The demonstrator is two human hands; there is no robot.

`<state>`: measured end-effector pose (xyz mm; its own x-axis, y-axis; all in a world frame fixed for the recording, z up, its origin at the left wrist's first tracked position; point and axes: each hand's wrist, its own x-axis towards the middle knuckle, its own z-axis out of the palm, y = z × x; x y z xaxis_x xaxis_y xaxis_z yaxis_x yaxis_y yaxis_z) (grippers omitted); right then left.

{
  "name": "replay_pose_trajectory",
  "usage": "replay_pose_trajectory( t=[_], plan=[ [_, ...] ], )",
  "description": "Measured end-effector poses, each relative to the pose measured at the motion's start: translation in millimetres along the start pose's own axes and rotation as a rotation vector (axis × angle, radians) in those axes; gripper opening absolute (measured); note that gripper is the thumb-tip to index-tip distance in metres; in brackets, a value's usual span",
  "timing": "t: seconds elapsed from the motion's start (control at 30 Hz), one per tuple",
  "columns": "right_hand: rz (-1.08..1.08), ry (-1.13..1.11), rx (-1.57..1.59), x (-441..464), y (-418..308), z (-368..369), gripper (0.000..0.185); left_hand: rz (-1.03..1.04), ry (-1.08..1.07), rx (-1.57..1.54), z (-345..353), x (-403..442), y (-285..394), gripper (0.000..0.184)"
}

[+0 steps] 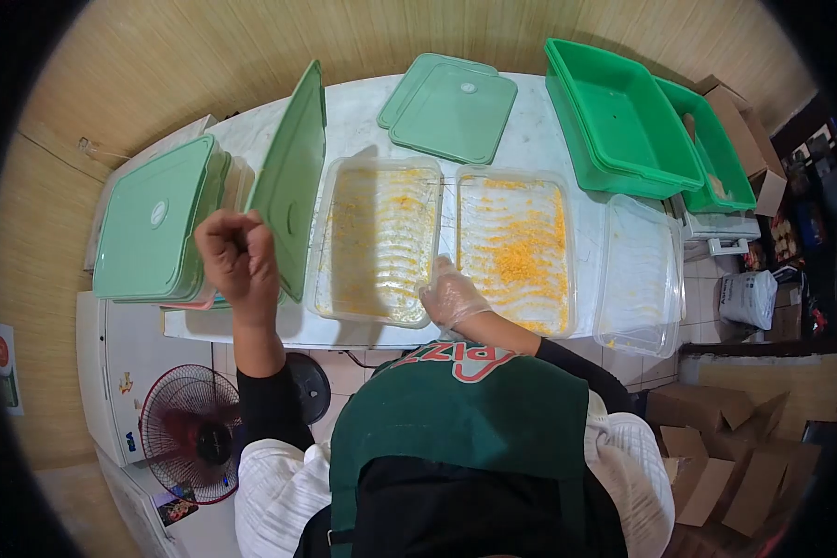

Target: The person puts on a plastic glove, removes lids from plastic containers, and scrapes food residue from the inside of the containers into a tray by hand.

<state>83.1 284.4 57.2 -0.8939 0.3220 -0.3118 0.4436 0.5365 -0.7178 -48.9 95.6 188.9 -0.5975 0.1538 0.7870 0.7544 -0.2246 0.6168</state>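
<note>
Green lid (293, 177) tilted on edge, clear rectangular tray (367, 320) flat beside it, yellow bits (405, 201) scattered inside

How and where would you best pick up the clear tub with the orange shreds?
I'd grip this tub by the rim of both long sides, coming from above. It lies flat, wide and open-topped, with loose-looking orange shreds inside, so holding it level seems wise. The neighbouring tub leaves only a narrow gap on its left.
</note>
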Motion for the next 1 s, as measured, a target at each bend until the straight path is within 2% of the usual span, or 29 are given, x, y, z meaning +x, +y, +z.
replay_pose_trajectory(
  t=[0.03,0.13,0.23,0.33,0.43,0.53,0.63,0.7,0.77,0.83,0.9,1.0],
  plan=[
    [0.018,0.005,-0.016,3.5,-0.9,2.4,0.047,0.016,0.015,0.031,1.5,3.9,6.3,0.029],
    [-0.009,0.000,-0.063,22.6,2.8,11.8,0.038,0.091,-0.014,-0.212,3.2,12.3,-4.2,0.029],
    [0.015,-0.059,-0.119,41.9,9.5,12.8,0.033,0.490,-0.031,0.311,30.6,35.1,-14.6,0.028],
    [0.027,0.035,-0.038,42.0,8.7,11.2,0.032,0.651,-0.140,0.412,45.7,58.0,-36.4,0.027],
    [0.014,0.134,-0.020,33.9,4.7,4.6,0.033,0.707,-0.265,0.467,71.5,81.4,-45.9,0.025],
    [-0.382,-0.046,-0.664,28.1,17.7,-9.1,0.024,0.799,-0.373,0.456,98.4,101.0,-67.7,0.024],
    [-0.341,0.055,-0.728,3.9,30.0,-30.2,0.023,0.926,-0.479,0.484,126.5,116.1,-96.8,0.026],
    [-0.250,0.274,-0.291,-24.2,35.2,-48.7,0.021,0.944,-0.535,0.582,143.3,118.2,-114.9,0.019],
    [-0.121,0.463,-0.012,-45.4,41.9,-67.4,0.015,0.978,-0.571,0.646,161.1,118.4,-132.7,0.015],
    [0.047,0.613,0.123,-62.1,51.6,-80.7,0.015,1.001,-0.571,0.675,175.0,110.0,-152.6,0.015],
    [0.128,0.724,0.075,-75.1,78.4,-88.3,0.016,1.013,-0.568,0.699,187.7,97.0,-170.7,0.014],
    [0.217,0.871,0.066,-97.5,87.5,-107.3,0.016,0.907,-0.612,0.673,193.3,65.9,-184.4,0.016]
  ],
)
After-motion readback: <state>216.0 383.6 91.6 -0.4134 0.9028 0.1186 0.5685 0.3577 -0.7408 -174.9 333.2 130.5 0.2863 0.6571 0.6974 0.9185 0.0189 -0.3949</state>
